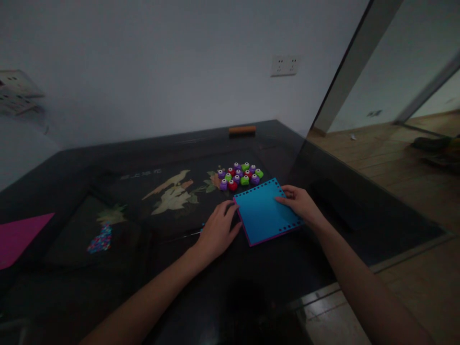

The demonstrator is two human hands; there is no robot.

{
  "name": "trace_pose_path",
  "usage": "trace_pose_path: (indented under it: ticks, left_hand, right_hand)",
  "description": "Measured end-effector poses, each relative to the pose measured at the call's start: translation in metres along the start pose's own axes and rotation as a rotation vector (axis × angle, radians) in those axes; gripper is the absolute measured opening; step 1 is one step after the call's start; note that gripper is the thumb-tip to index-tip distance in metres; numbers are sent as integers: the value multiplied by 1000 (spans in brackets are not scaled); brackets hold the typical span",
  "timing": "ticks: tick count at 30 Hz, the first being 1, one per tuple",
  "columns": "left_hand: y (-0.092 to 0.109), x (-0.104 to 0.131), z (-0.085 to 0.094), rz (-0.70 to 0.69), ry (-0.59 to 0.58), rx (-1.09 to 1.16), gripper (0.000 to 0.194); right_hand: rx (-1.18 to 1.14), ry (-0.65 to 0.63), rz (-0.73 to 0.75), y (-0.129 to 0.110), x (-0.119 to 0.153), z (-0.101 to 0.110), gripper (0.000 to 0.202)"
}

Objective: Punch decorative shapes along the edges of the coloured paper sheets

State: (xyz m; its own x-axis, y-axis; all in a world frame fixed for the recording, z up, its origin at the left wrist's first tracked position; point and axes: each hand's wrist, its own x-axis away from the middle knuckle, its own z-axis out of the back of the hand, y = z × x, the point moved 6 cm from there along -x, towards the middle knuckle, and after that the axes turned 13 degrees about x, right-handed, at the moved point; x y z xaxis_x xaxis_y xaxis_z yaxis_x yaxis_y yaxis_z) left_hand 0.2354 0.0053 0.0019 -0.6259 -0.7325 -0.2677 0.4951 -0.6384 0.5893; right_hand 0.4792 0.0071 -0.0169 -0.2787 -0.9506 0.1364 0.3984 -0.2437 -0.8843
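Observation:
A blue sheet (264,213) with small holes along two opposite edges lies over a pink sheet (275,235), whose rim shows at the left and bottom. My right hand (298,203) grips the right side of the sheets, thumb on top of the blue one and fingers at its edge. At the left edge rests my left hand (220,227), its fingers apart and fingertips touching the sheets' side. Just beyond the sheets sits a cluster of several purple, green and red pieces with eye-like tops (237,176).
An orange-brown bar (242,130) lies near the dark table's (172,151) back edge. Far left is a pink sheet (23,237), with a pile of small colorful bits (100,239) beside it. A thin pen-like item (190,234) lies beside my left hand.

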Motion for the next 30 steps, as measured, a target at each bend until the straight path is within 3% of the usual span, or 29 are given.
trace_pose_path:
  ticks: [12, 25, 30]
  left_hand:
    - [-1, 5, -12, 31, -91, -64, 53]
    - [-1, 5, -17, 16, -106, -104, 54]
    - [-3, 6, -18, 11, -97, -120, 54]
  right_hand:
    - [67, 1, 1, -5, 2, -3, 29]
    - [105, 29, 42, -5, 1, -2, 27]
    - [254, 117, 101, -1, -4, 8, 34]
